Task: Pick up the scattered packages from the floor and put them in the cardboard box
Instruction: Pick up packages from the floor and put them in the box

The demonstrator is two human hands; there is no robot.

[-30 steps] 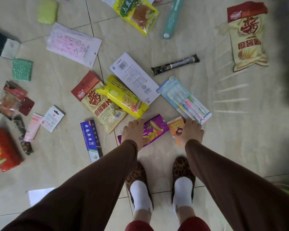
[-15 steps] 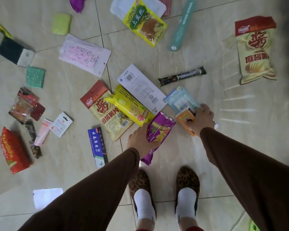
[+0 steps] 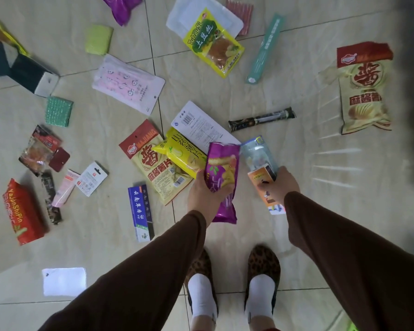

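A: What do hands hold?
B: I see left hand (image 3: 207, 195) closed on purple snack bag (image 3: 221, 180), lifted. Right hand (image 3: 282, 187) grips orange box (image 3: 261, 179) w/ toothbrush pack (image 3: 258, 152), its lower part hidden.

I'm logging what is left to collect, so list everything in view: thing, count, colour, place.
snack bag: 1, purple, in left hand
small box: 1, orange, in right hand
toothbrush pack: 1, pale blue, in right hand behind the box
crisp bags: 2, cream and red, centre floor and far right
yellow bag: 1, centre, overlapping a crisp bag
white card: 1, centre
dark stick pack: 1, black, right of centre
pink pouch: 1, upper left
yellow-green bag: 1, top
teal box: 1, top right
blue box: 1, lower centre
red bag: 1, left edge
green sponges: 2, left
left hand: 1
right hand: 1
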